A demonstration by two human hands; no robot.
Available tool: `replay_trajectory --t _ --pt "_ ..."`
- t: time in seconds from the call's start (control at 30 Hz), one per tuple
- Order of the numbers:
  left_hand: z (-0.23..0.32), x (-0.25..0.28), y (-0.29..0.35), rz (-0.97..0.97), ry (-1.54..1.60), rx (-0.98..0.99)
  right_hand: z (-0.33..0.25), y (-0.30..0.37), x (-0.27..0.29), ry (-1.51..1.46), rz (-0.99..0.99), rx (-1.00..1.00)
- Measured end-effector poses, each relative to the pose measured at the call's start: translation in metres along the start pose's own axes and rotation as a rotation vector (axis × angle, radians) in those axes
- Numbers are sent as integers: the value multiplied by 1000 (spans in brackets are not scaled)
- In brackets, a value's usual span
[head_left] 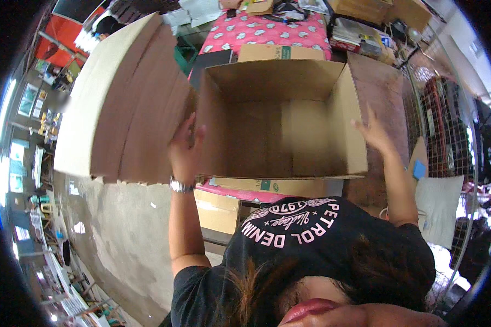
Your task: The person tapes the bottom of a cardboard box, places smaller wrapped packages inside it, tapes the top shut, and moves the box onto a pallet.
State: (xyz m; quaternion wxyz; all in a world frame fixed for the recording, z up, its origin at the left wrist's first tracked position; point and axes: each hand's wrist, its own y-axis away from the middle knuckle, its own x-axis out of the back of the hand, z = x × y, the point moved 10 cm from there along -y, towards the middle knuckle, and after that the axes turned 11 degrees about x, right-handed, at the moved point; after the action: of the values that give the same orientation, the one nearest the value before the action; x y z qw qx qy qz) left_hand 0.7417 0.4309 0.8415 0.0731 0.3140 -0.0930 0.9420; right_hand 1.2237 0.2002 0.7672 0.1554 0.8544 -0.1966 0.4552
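Observation:
An open cardboard box (267,133) stands in front of me, its bare brown inside facing up. My right hand (373,131) is at the box's right wall, fingers spread, with fingertips at or close to its outer face; actual contact is unclear. At the left side of the box is my left hand (185,147), somewhat blurred, its thumb and fingers apart. Close beside that hand rises a large cardboard carton (139,103), brown on the side toward me and pale on its outer face. Whether the left hand touches either one I cannot tell.
Beneath and behind the box lies a pink patterned cloth (267,34) with flat cardboard (278,52) on it. Boxes and papers (360,41) are piled at the far right. A wire mesh rack (453,125) stands right; grey floor (114,234) shows left.

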Motion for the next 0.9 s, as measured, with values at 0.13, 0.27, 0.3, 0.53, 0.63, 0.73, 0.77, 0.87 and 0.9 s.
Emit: replay_trajectory --t 0.13,0.27,0.3,0.53,0.63,0.73,0.77,0.87,0.9 --pt "129 154 99 865 178 -568 -156 -62 49 -212 177 507" --pt "15 271 81 960 697 -70 -379 -130 -1 -637 51 1060" --pt "-4 252 56 800 991 142 -429 -151 -17 -666 -12 1062" --pt "-15 247 -27 418 974 166 -557 -267 -59 -994 12 606" --pt "-87 349 -39 612 825 288 -551 -202 -91 -1190 124 518" --pt "-107 367 -57 422 1026 254 -561 -92 -134 -1318 -99 588" --pt "-95 356 -61 475 1021 226 -560 -83 -133 -1386 -137 571" --pt "-87 351 -39 650 841 135 -557 -64 -121 -1534 -296 497" --pt "-84 349 -13 709 736 120 -552 -54 -115 -1493 -378 424"
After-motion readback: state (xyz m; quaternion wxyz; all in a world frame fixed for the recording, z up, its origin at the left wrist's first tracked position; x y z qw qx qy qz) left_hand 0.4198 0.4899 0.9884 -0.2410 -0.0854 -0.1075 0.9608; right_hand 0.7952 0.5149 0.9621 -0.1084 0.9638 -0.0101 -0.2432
